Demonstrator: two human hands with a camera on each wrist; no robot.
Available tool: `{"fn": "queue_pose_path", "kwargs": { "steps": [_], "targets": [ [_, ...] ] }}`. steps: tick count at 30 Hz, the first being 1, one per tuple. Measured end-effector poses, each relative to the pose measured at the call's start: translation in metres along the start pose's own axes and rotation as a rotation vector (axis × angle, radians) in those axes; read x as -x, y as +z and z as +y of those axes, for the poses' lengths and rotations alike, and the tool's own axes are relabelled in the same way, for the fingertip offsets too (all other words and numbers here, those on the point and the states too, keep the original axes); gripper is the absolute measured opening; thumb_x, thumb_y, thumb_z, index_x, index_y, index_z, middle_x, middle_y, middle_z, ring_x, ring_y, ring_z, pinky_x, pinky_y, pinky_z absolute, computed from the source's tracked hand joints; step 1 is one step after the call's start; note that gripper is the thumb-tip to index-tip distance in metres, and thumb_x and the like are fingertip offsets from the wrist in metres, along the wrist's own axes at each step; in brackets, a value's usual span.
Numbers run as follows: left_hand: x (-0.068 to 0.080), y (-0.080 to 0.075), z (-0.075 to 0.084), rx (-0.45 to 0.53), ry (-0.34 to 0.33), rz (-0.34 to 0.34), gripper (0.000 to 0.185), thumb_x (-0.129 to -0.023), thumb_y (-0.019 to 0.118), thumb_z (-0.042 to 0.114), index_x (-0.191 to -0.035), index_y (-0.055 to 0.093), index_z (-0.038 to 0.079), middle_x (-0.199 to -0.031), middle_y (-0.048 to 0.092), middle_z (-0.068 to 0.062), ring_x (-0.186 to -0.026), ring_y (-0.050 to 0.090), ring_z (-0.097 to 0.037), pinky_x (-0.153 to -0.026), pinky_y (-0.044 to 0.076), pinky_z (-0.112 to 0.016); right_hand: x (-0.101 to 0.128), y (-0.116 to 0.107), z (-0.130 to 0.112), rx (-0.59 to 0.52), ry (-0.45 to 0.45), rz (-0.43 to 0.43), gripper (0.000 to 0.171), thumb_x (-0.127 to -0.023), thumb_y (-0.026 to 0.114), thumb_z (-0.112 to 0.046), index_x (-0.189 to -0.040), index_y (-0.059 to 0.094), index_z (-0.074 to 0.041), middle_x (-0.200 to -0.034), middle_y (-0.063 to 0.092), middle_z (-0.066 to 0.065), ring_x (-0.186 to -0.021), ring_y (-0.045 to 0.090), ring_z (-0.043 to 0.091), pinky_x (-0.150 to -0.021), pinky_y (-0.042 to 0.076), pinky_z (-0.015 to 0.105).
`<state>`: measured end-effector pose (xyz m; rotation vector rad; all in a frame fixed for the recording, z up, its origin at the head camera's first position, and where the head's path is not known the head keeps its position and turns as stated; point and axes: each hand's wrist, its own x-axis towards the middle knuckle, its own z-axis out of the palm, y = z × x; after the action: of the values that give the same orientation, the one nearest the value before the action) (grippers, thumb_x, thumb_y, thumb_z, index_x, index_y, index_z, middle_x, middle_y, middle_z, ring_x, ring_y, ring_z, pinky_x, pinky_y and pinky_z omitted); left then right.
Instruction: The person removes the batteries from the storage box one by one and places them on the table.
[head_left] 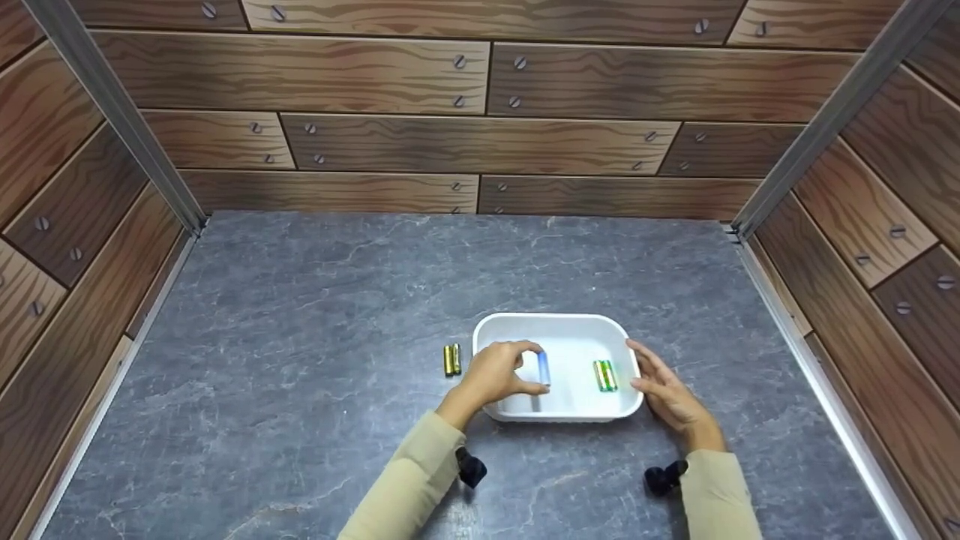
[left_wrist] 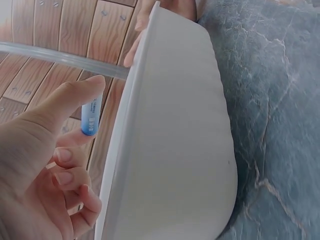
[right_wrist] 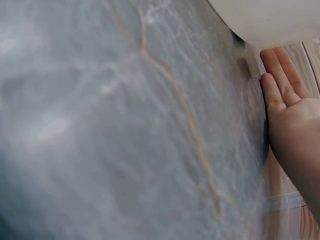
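My left hand (head_left: 495, 373) pinches a blue battery (head_left: 544, 368) end to end between thumb and forefinger, over the left half of a white plastic tub (head_left: 559, 414). In the left wrist view, the battery (left_wrist: 91, 116) shows a pale upper part and a blue lower end, held above the level of the tub's rim. Two green-and-gold batteries (head_left: 605, 376) lie side by side inside the tub, near its right end. My right hand (head_left: 670, 394) is at the tub's right end, fingertips and thumb against the rim. From the right wrist, its fingers (right_wrist: 280, 75) appear nearly straight beside the tub.
Two gold-and-black batteries (head_left: 452, 360) lie together on the grey marbled tabletop (head_left: 322, 360), just left of the tub. Wood-patterned walls (head_left: 480, 142) with metal edge strips enclose the back and both sides. A small black device (head_left: 471, 468) sits at the left wrist.
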<state>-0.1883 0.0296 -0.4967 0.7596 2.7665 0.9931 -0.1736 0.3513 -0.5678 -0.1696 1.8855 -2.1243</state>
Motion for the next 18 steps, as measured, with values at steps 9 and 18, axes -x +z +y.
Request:
{"fn": "queue_pose_path", "kwargs": {
  "steps": [9,18],
  "targets": [
    [0.012,-0.011,-0.017,0.031,0.026,-0.002,0.053,-0.069,0.084,0.037,-0.114,0.068,0.014,-0.064,0.043,0.003,-0.058,0.031,-0.004,-0.055,0.025,-0.017,0.000,0.001,-0.001,0.014,0.008,0.009,0.069,-0.090,0.054,0.003,-0.151,0.024,-0.007,-0.132,0.051,-0.022,-0.121,0.049,-0.010,-0.098,0.040,0.011],
    [0.022,-0.019,-0.027,0.052,0.022,0.014,0.052,-0.070,0.084,0.034,-0.113,0.068,0.012,-0.063,0.039,0.004,-0.058,0.028,-0.005,-0.055,0.023,-0.018,0.000,0.001,0.001,0.005,-0.004,0.008,0.068,-0.090,0.053,0.005,-0.151,0.026,-0.009,-0.132,0.052,-0.022,-0.121,0.049,-0.009,-0.098,0.040,0.011]
  ]
}}
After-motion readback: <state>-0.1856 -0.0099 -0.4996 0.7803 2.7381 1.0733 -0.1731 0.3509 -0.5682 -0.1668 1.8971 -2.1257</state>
